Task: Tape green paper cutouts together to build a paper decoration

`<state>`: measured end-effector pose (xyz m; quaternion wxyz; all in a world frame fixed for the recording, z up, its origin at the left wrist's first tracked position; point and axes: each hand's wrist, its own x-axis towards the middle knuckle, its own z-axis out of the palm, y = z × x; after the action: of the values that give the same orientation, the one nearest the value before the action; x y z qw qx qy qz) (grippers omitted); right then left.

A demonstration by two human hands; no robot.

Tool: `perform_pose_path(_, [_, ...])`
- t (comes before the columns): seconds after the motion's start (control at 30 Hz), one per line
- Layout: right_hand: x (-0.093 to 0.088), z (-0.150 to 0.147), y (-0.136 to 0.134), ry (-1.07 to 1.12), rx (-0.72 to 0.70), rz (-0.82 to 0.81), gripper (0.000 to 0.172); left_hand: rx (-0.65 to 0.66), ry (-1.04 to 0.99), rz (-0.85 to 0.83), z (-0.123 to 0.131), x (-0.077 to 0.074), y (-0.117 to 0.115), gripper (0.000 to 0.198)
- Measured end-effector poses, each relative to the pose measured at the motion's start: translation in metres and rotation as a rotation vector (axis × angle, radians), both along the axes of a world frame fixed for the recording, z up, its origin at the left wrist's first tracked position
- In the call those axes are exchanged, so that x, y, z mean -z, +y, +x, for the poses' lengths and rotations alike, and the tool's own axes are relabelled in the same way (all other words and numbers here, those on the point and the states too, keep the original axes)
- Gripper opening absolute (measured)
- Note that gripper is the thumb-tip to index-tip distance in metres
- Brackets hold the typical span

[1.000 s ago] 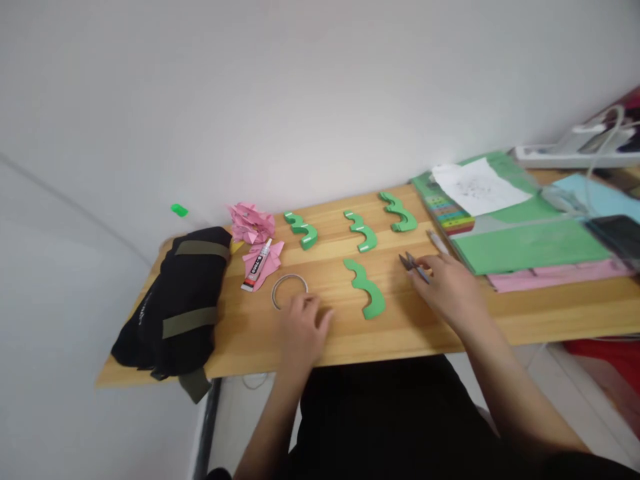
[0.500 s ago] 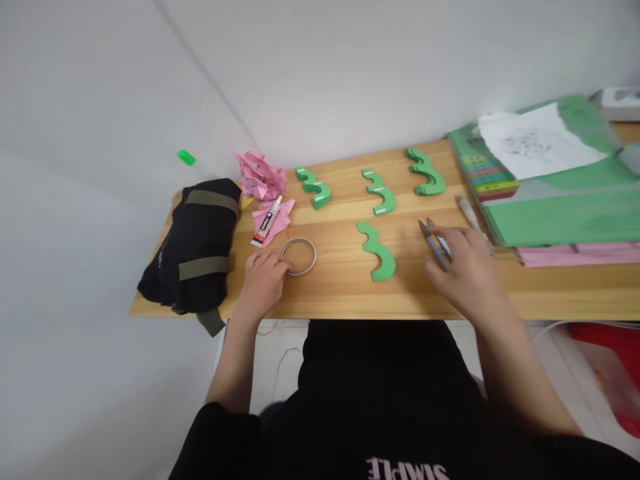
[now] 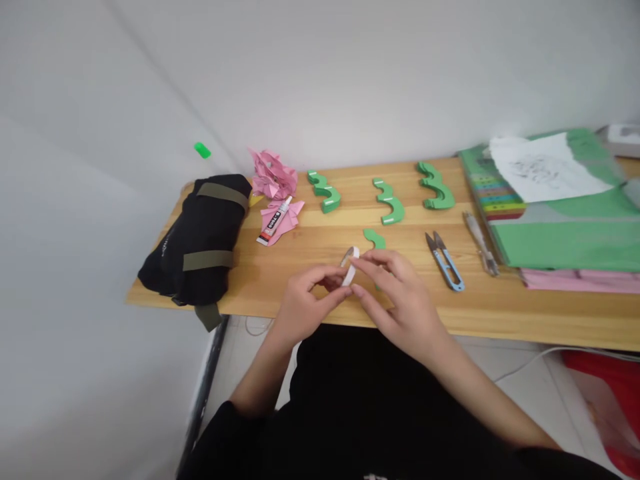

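Observation:
A narrow roll of white tape [image 3: 349,275] is held up on edge above the table's front. My left hand [image 3: 313,297] is closed on its left side, thumb at the lower edge. From the right, the fingertips of my right hand [image 3: 400,297] pinch the same roll. Behind the right hand lies a flat wavy green paper piece [image 3: 374,239], partly covered by the fingers. Blue-handled thread snips [image 3: 451,272] rest on the table to the right, blades spread and pointing away.
Along the back sit wavy green pieces, a left one [image 3: 330,200], a middle one [image 3: 393,212] and a right stack [image 3: 440,195]. A glue tube [image 3: 275,220] lies on pink scraps [image 3: 295,212]. A black bag [image 3: 210,230] occupies the left; a pen-like tool [image 3: 477,237] and green sheets [image 3: 565,240] the right.
My right hand has let go of the thread snips, now on the table, and moved left to the tape. My left hand has lifted the tape roll off the table and brought it rightward.

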<state>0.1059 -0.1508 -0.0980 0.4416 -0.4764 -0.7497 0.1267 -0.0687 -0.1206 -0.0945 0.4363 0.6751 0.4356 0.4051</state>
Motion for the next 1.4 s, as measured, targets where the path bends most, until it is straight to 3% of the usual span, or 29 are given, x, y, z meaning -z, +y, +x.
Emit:
perform_pose_path(0.1, [0.0, 0.004, 0.0, 0.05, 0.023, 0.024, 0.023, -0.067, -0.106, -0.111, 0.013, 0.002, 0.0, 0.021])
perform_pose_path(0.23, [-0.003, 0.011, 0.003, 0.202, 0.013, -0.074, 0.011, -0.086, -0.197, -0.244, 0.023, 0.0, 0.001, 0.028])
perform_pose_path(0.57, [-0.011, 0.026, 0.019, 0.416, -0.029, -0.294, 0.009, 0.187, -0.424, -0.561, 0.026, -0.001, 0.002, 0.032])
perform_pose_path(0.8, [-0.012, 0.03, 0.017, 0.393, -0.006, -0.228, 0.006, 0.172, -0.451, -0.574, 0.03, 0.001, 0.003, 0.03])
perform_pose_path(0.93, [-0.018, 0.033, 0.018, 0.207, 0.091, -0.115, 0.01, 0.13, -0.458, -0.558, 0.033, 0.0, 0.004, 0.026])
perform_pose_path(1.03, [-0.01, 0.052, 0.02, -0.011, 0.335, -0.105, 0.031, 0.134, -0.482, -0.595, 0.033, -0.003, 0.005, 0.026])
perform_pose_path(1.13, [0.014, 0.083, 0.018, -0.303, 0.611, -0.247, 0.045, 0.099, -0.505, -0.616, 0.033, -0.006, 0.006, 0.027])
perform_pose_path(1.2, [0.03, 0.101, 0.016, -0.52, 0.646, -0.346, 0.038, 0.086, -0.515, -0.621, 0.032, -0.007, 0.008, 0.027])
perform_pose_path(1.27, [0.039, 0.11, 0.014, -0.604, 0.633, -0.468, 0.027, 0.101, -0.519, -0.632, 0.032, -0.009, 0.01, 0.027])
perform_pose_path(1.4, [0.034, 0.107, 0.015, -0.611, 0.654, -0.681, 0.022, 0.134, -0.536, -0.669, 0.033, -0.015, 0.014, 0.031])
